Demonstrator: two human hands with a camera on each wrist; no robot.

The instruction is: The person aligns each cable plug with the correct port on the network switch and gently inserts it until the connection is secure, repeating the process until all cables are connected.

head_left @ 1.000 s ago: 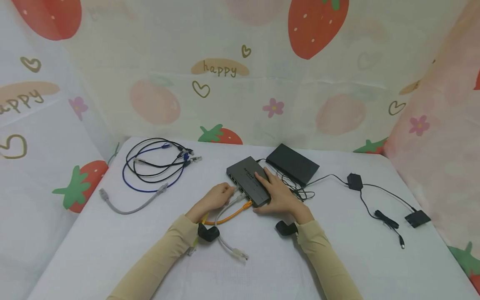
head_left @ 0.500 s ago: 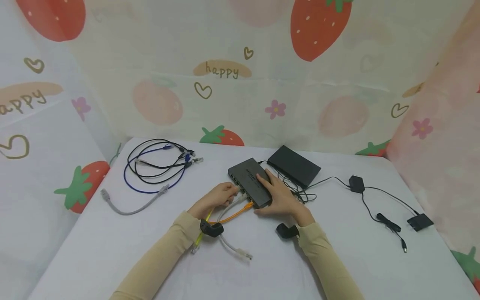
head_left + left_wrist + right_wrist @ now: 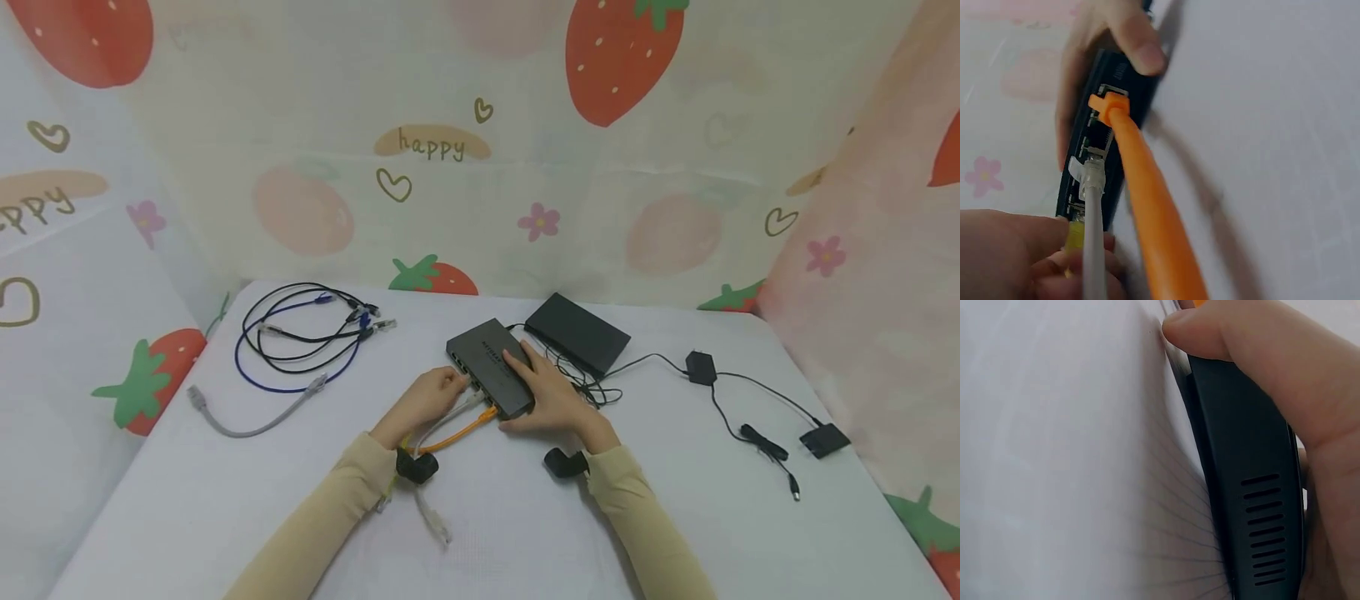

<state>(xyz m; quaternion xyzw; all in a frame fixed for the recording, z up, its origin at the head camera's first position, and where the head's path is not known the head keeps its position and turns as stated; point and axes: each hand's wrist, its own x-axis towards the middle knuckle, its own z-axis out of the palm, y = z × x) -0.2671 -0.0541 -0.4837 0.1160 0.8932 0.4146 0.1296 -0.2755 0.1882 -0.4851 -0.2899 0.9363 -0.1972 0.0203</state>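
A dark grey network switch (image 3: 487, 362) lies on the white table in the head view. My right hand (image 3: 558, 396) holds it, fingers across the top and the thumb at the near port-side end. In the left wrist view, my left hand (image 3: 1041, 256) pinches the yellow plug (image 3: 1075, 236) of a network cable at a port; how deep it sits cannot be seen. A white network cable (image 3: 1093, 178) and an orange network cable (image 3: 1113, 107) are plugged into other ports beside it. The white cable's loose end (image 3: 432, 517) lies in front of the left wrist.
Coiled black and blue network cables (image 3: 300, 367) and a short grey cable (image 3: 247, 435) lie at left. A flat black box (image 3: 577, 333) and tangled black cord (image 3: 592, 392) sit behind the switch. A power adapter (image 3: 701, 367) and small black square piece (image 3: 825, 440) lie at right.
The white cable's loose end has swung left and nearer to me. Both hands stay at the switch, the left still at the yellow plug. The head view has shifted slightly.
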